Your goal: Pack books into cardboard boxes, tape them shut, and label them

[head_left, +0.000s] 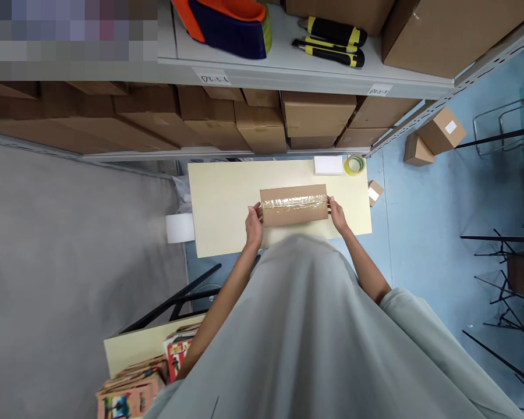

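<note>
A brown cardboard box, with shiny clear tape along its top, is held level over the pale yellow table. My left hand grips its left end, the fingers partly hidden behind the edge. At the right end, my right hand holds the box with its fingers against the side. A white box or paper stack and a roll of yellow tape lie at the table's far right corner.
Shelving beyond the table carries cardboard boxes, cutters and an orange-blue object. A white roll is left of the table. Magazines lie lower left. Boxes stand on the blue floor.
</note>
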A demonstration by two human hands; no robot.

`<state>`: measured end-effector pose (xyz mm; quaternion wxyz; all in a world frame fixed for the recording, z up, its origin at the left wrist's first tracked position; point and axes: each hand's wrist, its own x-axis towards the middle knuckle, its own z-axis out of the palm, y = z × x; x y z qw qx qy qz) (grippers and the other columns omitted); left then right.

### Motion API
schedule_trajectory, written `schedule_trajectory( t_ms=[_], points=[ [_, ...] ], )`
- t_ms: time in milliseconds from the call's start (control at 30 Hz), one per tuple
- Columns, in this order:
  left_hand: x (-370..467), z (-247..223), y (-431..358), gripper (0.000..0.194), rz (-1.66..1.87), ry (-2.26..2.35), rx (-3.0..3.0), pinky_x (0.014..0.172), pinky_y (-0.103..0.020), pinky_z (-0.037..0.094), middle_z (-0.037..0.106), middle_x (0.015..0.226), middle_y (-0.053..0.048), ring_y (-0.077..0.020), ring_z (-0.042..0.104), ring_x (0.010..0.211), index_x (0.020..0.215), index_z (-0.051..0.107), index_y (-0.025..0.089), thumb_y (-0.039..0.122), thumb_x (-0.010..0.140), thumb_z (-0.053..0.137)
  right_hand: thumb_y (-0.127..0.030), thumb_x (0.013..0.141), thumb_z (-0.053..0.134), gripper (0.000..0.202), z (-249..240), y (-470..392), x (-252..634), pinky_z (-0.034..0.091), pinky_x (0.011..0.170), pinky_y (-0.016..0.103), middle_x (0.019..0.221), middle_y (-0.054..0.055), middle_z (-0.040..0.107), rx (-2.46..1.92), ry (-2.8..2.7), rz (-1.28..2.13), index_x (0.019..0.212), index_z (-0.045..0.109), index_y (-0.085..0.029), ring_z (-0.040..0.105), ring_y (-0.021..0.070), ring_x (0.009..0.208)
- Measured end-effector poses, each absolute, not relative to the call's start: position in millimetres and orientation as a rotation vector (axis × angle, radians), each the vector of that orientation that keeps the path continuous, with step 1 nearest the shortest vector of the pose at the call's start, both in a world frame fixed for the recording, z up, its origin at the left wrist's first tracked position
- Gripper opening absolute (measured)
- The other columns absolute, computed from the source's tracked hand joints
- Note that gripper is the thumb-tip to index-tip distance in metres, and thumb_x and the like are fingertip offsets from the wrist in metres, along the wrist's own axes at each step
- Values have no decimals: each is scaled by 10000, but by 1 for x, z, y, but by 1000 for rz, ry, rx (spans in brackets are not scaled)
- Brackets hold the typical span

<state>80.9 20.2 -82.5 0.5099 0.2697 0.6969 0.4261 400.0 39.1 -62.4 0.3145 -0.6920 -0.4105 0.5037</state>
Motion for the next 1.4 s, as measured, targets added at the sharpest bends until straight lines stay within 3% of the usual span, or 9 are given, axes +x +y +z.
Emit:
schedule_trajectory(
  t_ms=[133,300,433,567,700,833,1000,1133,1400],
  points=[
    [63,-97,-6,566,903,1658,643,1225,-466,534,644,1619,-180,-296,689,1414,1492,669,206,540,1037,626,-592,990,625,767,-73,11,419,569,1150,475,1588,170,661,-1794,-1019,1482,1655,567,-214,666,301,1384],
    [71,-100,-16,758,812,1545,844,1245,-485,521,623,1649,-152,-308,668,1443,1584,585,214,261,844,743,-491,846,735,902,-76,-3,414,583,1152,456,1720,155,535,-1663,-1144,1543,1673,538,-193,534,337,1566],
    [83,-90,-8,622,801,1581,916,1191,-490,565,763,1432,-132,-294,727,1309,1446,668,191,276,832,718,-500,868,673,756,-70,4,401,584,1141,451,1586,147,659,-1560,-1199,1505,1543,652,-160,592,316,1479],
    [80,-71,-4,580,788,1633,981,1089,-461,623,770,1340,-133,-275,753,1183,1391,692,190,380,847,754,-586,887,666,683,-54,10,396,601,1081,462,1391,140,740,-1671,-1234,1389,1436,719,-182,686,292,1253],
    [75,-43,-3,584,818,1735,1097,969,-410,643,749,1240,-136,-248,753,1028,1327,747,172,580,909,727,-680,985,577,645,-23,16,395,596,999,400,1178,119,720,-1818,-1304,1157,1389,742,-205,699,256,1050],
    [75,-22,3,588,744,1879,1167,978,-399,610,774,1163,-121,-252,746,987,1290,791,185,660,983,631,-709,1076,446,621,2,24,390,542,820,334,900,55,635,-1957,-1455,1063,1256,789,-224,636,239,878],
    [73,-36,11,455,605,1981,1091,1004,-431,589,837,1053,-117,-307,779,1033,1173,799,221,603,1017,605,-672,1102,389,612,-7,33,387,464,746,306,755,24,540,-2091,-1591,1043,1021,793,-218,572,233,782],
    [71,-60,12,210,690,1950,872,978,-444,622,839,893,-83,-280,815,857,1105,731,227,369,995,620,-687,1081,410,631,-26,34,390,473,729,307,760,42,554,-2147,-1619,1050,943,802,-211,548,227,725],
    [71,-77,3,120,837,1821,584,910,-455,708,855,921,-112,-246,838,815,972,705,193,245,904,621,-706,1074,451,699,-38,21,397,590,875,367,989,108,723,-2103,-1486,1117,1406,793,-194,706,251,857]
  ],
)
